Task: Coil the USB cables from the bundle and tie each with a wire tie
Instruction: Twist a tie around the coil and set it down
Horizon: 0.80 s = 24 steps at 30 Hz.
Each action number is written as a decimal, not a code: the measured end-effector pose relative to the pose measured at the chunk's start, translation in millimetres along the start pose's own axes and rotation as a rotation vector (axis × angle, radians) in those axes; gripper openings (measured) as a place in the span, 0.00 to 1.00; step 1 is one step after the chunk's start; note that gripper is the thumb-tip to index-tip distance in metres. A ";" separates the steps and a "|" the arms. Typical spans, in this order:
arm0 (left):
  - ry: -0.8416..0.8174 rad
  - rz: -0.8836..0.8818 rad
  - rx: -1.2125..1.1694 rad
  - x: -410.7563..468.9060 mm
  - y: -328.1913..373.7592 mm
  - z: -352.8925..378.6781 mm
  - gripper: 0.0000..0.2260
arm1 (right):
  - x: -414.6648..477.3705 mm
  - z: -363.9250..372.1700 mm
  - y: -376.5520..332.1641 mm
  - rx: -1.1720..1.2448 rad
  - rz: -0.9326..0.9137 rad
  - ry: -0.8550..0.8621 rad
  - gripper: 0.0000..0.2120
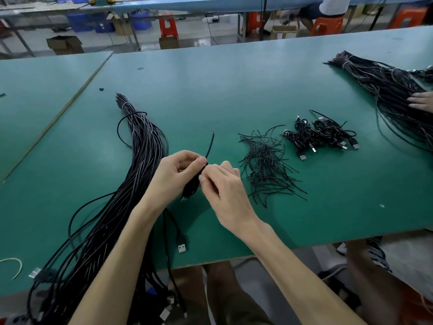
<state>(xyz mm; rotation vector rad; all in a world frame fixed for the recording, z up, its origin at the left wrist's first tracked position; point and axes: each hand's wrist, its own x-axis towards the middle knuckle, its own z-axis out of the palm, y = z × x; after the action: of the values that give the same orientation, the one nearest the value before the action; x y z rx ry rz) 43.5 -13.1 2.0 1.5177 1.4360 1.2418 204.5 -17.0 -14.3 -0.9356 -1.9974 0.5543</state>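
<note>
A small coiled black USB cable (192, 184) is held above the green table (210, 90). My left hand (174, 174) grips the coil from the left, and a loose cable end (210, 143) with a red tip sticks up past it. My right hand (223, 184) pinches a thin black wire tie at the coil's middle; the tie itself is mostly hidden by my fingers. A long bundle of black USB cables (138, 156) lies to the left, running off the table's near edge. A loose pile of black wire ties (267, 165) lies to the right, with several finished tied coils (321, 134) beyond it.
A second large cable bundle (386, 85) lies at the far right with another person's hand (421, 102) resting on it. One USB plug (182, 247) lies near the table's front edge. Stools, boxes and benches stand behind the table.
</note>
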 end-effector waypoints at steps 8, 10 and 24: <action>-0.151 -0.349 -0.219 -1.7 -8.6 -10.9 0.13 | -5.6 7.5 -4.3 -0.403 -0.247 0.069 0.08; -0.144 -0.282 -0.285 -1.3 -6.5 -10.5 0.12 | -3.8 4.3 -3.7 -0.260 -0.141 0.086 0.09; -0.183 0.015 -0.204 -5.6 3.4 2.1 0.17 | 3.7 -4.8 4.2 0.103 0.191 0.170 0.12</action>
<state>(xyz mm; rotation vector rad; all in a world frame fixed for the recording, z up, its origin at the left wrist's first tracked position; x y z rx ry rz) 47.0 -18.8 3.6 1.4638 1.1456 1.1865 208.9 -11.2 -12.6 -1.0798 -1.7237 0.6541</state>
